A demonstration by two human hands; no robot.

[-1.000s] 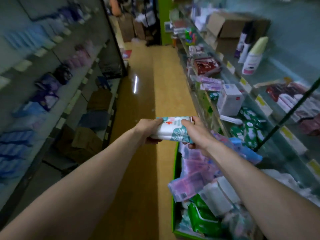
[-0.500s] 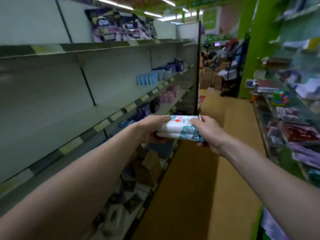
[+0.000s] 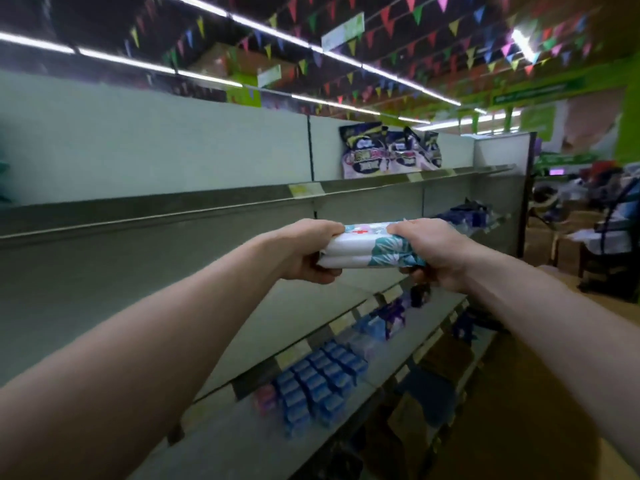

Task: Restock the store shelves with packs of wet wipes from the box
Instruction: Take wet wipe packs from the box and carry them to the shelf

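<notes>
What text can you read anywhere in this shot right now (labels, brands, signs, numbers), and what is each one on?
Nothing reads clearly enough to quote.
wet wipes packs: a red cross mark shows; the print is too blurred.
purple bags: large brand lettering, blurred.
shelf price labels: too small to read.
green banner: white lettering, unreadable.
hanging signs: blurred.
</notes>
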